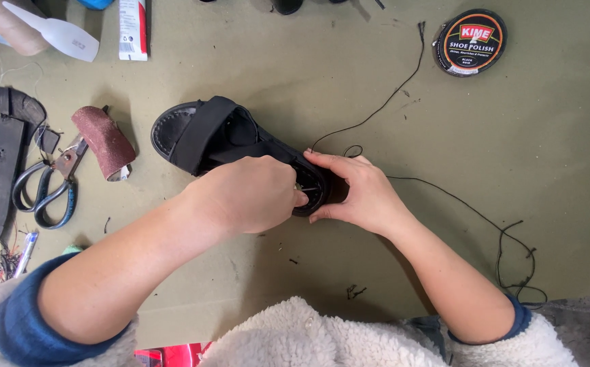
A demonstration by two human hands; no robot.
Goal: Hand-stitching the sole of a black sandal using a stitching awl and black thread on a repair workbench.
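Sandal: we see the black sandal in the middle of the bench.
Left hand: our fingers curl tight on its heel.
Right hand: we pinch the heel's side.
Thread: the black thread trails toward the right edge.

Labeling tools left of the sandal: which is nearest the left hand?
The roll of reddish-brown sandpaper; the scissors lie farther from the left hand.

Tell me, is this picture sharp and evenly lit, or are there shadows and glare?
Head view: mostly sharp, with soft even light; the left hand and right hand cast only faint shadows on the olive table below the black sandal; mild sheen on the round polish tin; the fleece sleeves at the bottom edge look slightly soft.
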